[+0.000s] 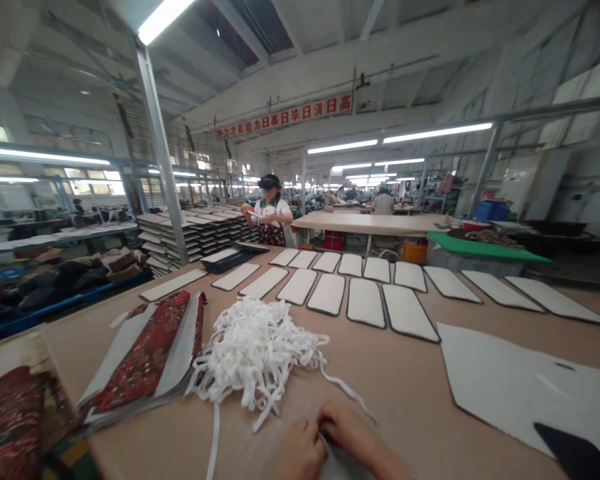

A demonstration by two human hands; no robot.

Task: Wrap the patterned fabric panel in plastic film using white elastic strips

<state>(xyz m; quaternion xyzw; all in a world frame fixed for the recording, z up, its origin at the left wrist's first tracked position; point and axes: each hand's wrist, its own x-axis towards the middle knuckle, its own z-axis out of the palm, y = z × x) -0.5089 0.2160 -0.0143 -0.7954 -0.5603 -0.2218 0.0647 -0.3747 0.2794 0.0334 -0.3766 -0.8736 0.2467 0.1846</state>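
Observation:
My left hand [301,450] and my right hand [347,430] are close together at the bottom edge of the view, over the brown tabletop [380,380]. Fingers on both are curled, and a small bit of something greyish shows below and between them, too hidden to name. Just beyond them lies a big tangled heap of white strips [255,347], with one strip trailing right and another hanging toward the front edge. Left of the heap is folded dark red patterned fabric [147,343] with pale lining.
Rows of white panels with dark edging [365,302] lie across the table. A large white sheet [525,380] and a dark flat piece [575,450] are at right. Across the table, a person [271,213] stands beside stacked panels [205,230].

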